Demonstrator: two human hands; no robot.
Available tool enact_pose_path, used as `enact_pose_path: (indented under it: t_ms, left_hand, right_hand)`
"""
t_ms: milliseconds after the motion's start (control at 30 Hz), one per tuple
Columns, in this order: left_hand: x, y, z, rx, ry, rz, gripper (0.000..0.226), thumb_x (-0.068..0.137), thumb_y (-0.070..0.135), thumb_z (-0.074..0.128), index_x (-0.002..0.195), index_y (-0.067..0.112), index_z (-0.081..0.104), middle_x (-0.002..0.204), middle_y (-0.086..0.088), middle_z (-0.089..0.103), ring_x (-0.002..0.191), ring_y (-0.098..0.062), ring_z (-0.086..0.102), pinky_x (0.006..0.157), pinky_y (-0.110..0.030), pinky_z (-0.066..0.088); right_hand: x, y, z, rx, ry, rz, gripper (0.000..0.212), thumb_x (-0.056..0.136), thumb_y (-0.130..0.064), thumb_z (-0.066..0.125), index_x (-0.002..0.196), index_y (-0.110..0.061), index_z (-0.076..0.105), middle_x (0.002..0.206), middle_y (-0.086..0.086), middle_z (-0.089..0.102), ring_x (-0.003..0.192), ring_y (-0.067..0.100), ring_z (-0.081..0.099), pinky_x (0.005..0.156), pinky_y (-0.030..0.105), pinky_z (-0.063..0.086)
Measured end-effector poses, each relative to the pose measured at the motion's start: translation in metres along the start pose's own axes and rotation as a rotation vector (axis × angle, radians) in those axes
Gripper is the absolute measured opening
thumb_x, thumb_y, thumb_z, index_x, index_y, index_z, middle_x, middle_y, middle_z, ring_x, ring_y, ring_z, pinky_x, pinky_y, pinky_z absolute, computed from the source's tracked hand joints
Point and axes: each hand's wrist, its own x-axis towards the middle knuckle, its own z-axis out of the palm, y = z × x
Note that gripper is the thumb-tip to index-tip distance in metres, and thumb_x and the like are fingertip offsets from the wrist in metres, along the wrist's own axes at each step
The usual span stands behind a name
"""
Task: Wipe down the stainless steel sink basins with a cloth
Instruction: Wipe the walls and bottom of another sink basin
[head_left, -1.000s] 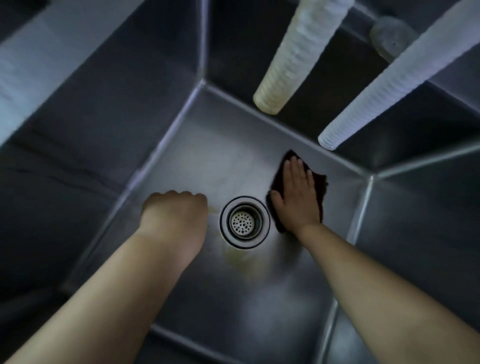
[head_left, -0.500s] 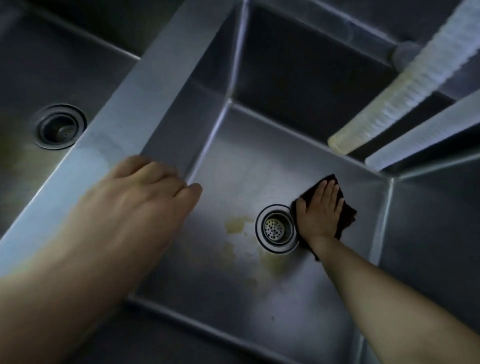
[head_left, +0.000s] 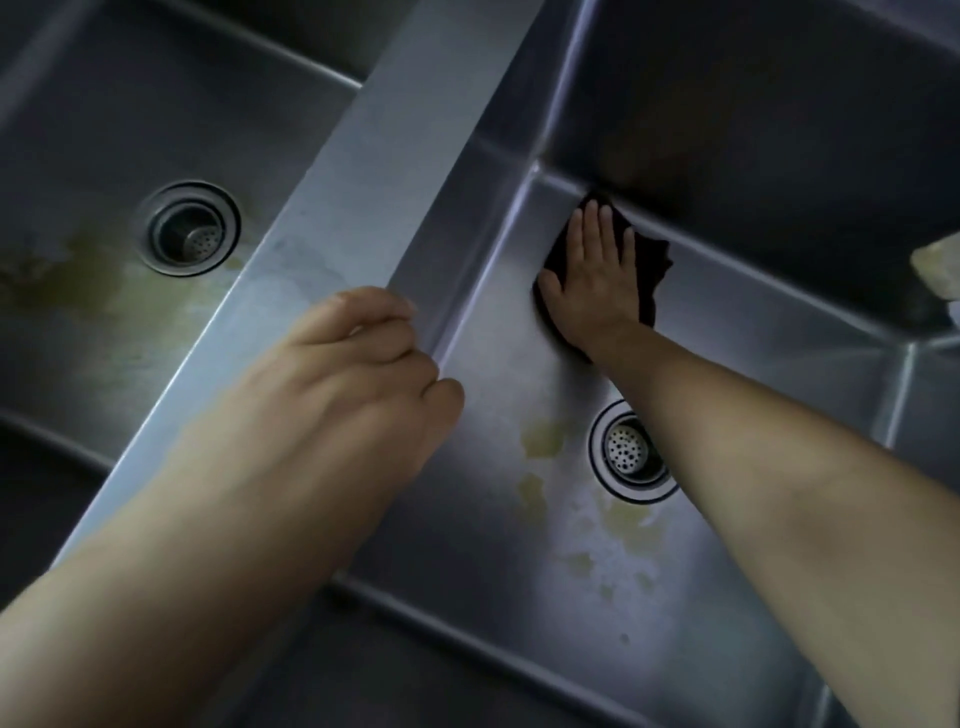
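Basin floor (head_left: 467, 519), cloth (head_left: 657, 270) under flat right fingers (head_left: 602, 228)

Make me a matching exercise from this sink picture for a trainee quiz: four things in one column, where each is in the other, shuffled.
Things:
1. left hand
2. right hand
3. dark cloth
4. yellowish stains

Places:
A. pressed flat under a palm, at the far corner of the right basin's floor
B. resting on the divider between the basins
C. on the basin floor beside the drain
D. flat on top of the cloth

Pairs: 1-B, 2-D, 3-A, 4-C
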Motion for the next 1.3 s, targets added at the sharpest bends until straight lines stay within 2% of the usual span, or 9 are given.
enact_pose_path:
  t_ms: [67, 133, 433, 733, 833, 1067, 1133, 1200, 1300]
  left_hand:
    - [-0.004, -0.007, 0.005, 0.015, 0.069, 0.078, 0.018, 0.079, 0.014, 0.05, 0.081, 0.018, 0.068, 0.073, 0.001, 0.065, 0.083, -0.024, 0.064, 0.107, -0.028, 0.023]
    - [-0.01, -0.008, 0.007, 0.075, 0.031, 0.059, 0.016, 0.078, 0.015, 0.052, 0.078, 0.018, 0.068, 0.07, 0.002, 0.064, 0.081, -0.024, 0.064, 0.108, -0.026, 0.021]
    - [-0.007, -0.003, 0.01, 0.142, 0.105, 0.101, 0.014, 0.078, 0.018, 0.05, 0.079, 0.021, 0.064, 0.075, 0.003, 0.064, 0.085, -0.022, 0.063, 0.106, -0.027, 0.025]
    - [-0.011, 0.006, -0.001, 0.283, 0.04, 0.073, 0.016, 0.076, 0.018, 0.048, 0.076, 0.017, 0.064, 0.075, -0.001, 0.066, 0.088, -0.027, 0.061, 0.105, -0.026, 0.022]
    - [-0.011, 0.008, 0.001, 0.337, 0.045, 0.059, 0.015, 0.075, 0.013, 0.05, 0.076, 0.018, 0.064, 0.076, -0.001, 0.067, 0.09, -0.027, 0.06, 0.104, -0.026, 0.022]
    - [-0.013, 0.012, -0.002, 0.34, 0.043, 0.036, 0.019, 0.079, 0.023, 0.048, 0.081, 0.018, 0.067, 0.083, -0.002, 0.069, 0.1, -0.026, 0.059, 0.108, -0.026, 0.018]
    - [-0.013, 0.012, -0.001, 0.333, 0.046, 0.037, 0.018, 0.08, 0.025, 0.049, 0.082, 0.019, 0.066, 0.085, -0.001, 0.069, 0.1, -0.024, 0.058, 0.109, -0.026, 0.018]
    - [-0.013, 0.011, 0.001, 0.333, 0.048, 0.033, 0.019, 0.081, 0.026, 0.049, 0.083, 0.019, 0.066, 0.086, 0.0, 0.069, 0.101, -0.023, 0.058, 0.11, -0.026, 0.018]
    - [-0.012, 0.011, 0.002, 0.316, 0.055, 0.033, 0.015, 0.077, 0.023, 0.054, 0.079, 0.016, 0.066, 0.083, -0.003, 0.069, 0.098, -0.025, 0.061, 0.109, -0.027, 0.021]
  right_hand:
    - [-0.009, -0.014, 0.0, -0.014, -0.019, -0.104, 0.073, 0.095, -0.044, 0.026, 0.151, -0.006, -0.002, 0.159, 0.013, -0.005, 0.147, 0.024, -0.008, 0.118, 0.043, -0.008]
    - [-0.025, -0.032, 0.001, 0.004, -0.033, -0.211, 0.074, 0.094, -0.046, 0.026, 0.151, -0.007, -0.002, 0.16, 0.011, -0.005, 0.147, 0.023, -0.009, 0.118, 0.043, -0.008]
    - [-0.122, -0.079, 0.022, 0.011, -0.053, -0.477, 0.081, 0.089, -0.052, 0.027, 0.15, -0.002, 0.006, 0.159, 0.017, 0.005, 0.147, 0.029, -0.002, 0.118, 0.048, -0.002]
    - [-0.213, -0.113, 0.039, 0.062, -0.106, -0.739, 0.078, 0.091, -0.048, 0.03, 0.148, -0.005, -0.002, 0.158, 0.013, 0.002, 0.145, 0.027, -0.012, 0.114, 0.047, -0.016]
    - [-0.226, -0.117, 0.038, 0.075, -0.134, -0.799, 0.075, 0.091, -0.045, 0.035, 0.15, -0.005, 0.011, 0.158, 0.015, 0.009, 0.146, 0.029, -0.002, 0.114, 0.05, -0.013]
    - [-0.24, -0.093, 0.037, 0.091, -0.221, -1.199, 0.066, 0.095, -0.035, 0.037, 0.152, -0.014, 0.01, 0.159, 0.007, 0.002, 0.147, 0.026, -0.005, 0.107, 0.048, -0.027]
    - [-0.244, -0.076, 0.038, 0.06, -0.215, -1.242, 0.067, 0.093, -0.036, 0.035, 0.152, -0.014, 0.012, 0.159, 0.008, 0.009, 0.147, 0.027, 0.002, 0.11, 0.052, -0.021]
    - [-0.246, -0.054, 0.042, -0.036, -0.165, -1.275, 0.07, 0.088, -0.043, 0.029, 0.15, -0.014, 0.019, 0.157, 0.008, 0.017, 0.146, 0.027, 0.011, 0.116, 0.055, -0.005]
    - [-0.237, -0.022, 0.043, -0.045, -0.133, -1.265, 0.073, 0.083, -0.049, 0.03, 0.147, -0.013, 0.031, 0.154, 0.007, 0.027, 0.144, 0.026, 0.021, 0.115, 0.05, 0.011]
